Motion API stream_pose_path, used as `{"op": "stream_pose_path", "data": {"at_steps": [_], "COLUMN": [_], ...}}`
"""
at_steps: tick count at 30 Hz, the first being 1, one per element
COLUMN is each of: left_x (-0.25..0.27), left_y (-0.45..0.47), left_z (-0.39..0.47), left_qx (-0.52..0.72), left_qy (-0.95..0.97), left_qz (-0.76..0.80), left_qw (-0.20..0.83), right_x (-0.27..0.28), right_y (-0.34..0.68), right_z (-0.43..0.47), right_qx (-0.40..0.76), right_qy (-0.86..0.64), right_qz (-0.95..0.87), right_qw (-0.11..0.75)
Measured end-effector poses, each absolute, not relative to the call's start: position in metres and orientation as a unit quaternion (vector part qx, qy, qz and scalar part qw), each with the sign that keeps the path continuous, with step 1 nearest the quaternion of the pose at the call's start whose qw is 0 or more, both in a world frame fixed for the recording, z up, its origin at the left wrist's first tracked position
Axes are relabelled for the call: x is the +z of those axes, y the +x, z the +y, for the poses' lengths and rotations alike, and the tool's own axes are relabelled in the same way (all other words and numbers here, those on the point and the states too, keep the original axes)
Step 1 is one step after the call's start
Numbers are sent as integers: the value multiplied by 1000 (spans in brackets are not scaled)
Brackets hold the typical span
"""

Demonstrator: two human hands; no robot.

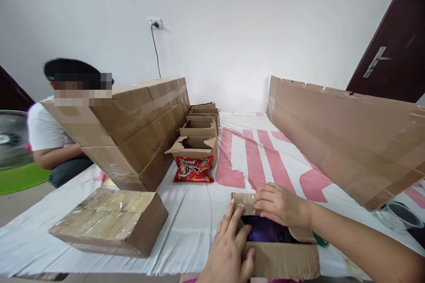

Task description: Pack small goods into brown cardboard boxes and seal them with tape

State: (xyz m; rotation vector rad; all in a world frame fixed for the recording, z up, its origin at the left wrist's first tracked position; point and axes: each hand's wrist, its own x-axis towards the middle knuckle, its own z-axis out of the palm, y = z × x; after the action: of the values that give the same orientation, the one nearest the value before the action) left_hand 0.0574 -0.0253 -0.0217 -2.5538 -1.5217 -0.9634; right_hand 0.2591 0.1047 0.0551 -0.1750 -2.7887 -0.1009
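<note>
A small open cardboard box (283,261) lies at the table's near edge, with a shiny purple item (265,230) inside it. My left hand (229,243) holds the box's left side, fingers stretched along the edge and over the opening, the thumb by the near wall. At the far side, my right hand (282,205) has its fingers bent and pressed together on the raised flap (245,202). Part of the flap and the right fingertips are hidden. Behind the box's right end, a bit of something green (320,239) shows.
A taped closed carton (109,221) lies left. Open boxes (199,143) line up behind a red food packet (194,170). Stacked cartons (142,128) and a cardboard panel (338,137) flank the table. A person (53,128) crouches at far left; a clear plastic container (396,216) is at right.
</note>
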Motion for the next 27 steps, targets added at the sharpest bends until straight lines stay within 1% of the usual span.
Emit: {"op": "stream_pose_path", "data": {"at_steps": [2, 5, 8, 14, 16, 18, 20, 22, 24, 26, 27], "left_x": [-22, -21, -21, -25, -25, -25, -25, -25, -27, -30, -31], "left_y": [58, 58, 59, 58, 57, 57, 57, 56, 55, 54, 54], "left_z": [-25, -24, -24, -24, -24, -24, -24, -24, -24, -25, -25], "left_qx": [-306, -307, -310, -313, -315, -314, -308, -303, -302, -302, -303], "left_qy": [-817, -815, -813, -816, -818, -819, -821, -822, -824, -825, -824], "left_qz": [-489, -491, -493, -486, -482, -479, -480, -481, -478, -474, -475], "left_qw": [5, 2, 2, 16, 21, 24, 27, 32, 43, 55, 61], "right_x": [57, 53, 46, 39, 40, 43, 47, 51, 55, 55, 53], "right_y": [261, 261, 259, 254, 254, 253, 251, 249, 250, 257, 264], "right_z": [105, 105, 106, 108, 110, 113, 115, 116, 117, 121, 126], "right_qx": [-34, -62, -74, -55, -14, 70, 182, 267, 298, 280, 258], "right_qy": [-58, -48, -48, -64, -138, -247, -321, -326, -297, -299, -328], "right_qz": [-986, -986, -983, -975, -965, -941, -910, -894, -896, -900, -895], "right_qw": [152, 148, 163, 206, 221, 219, 190, 154, 140, 149, 159]}}
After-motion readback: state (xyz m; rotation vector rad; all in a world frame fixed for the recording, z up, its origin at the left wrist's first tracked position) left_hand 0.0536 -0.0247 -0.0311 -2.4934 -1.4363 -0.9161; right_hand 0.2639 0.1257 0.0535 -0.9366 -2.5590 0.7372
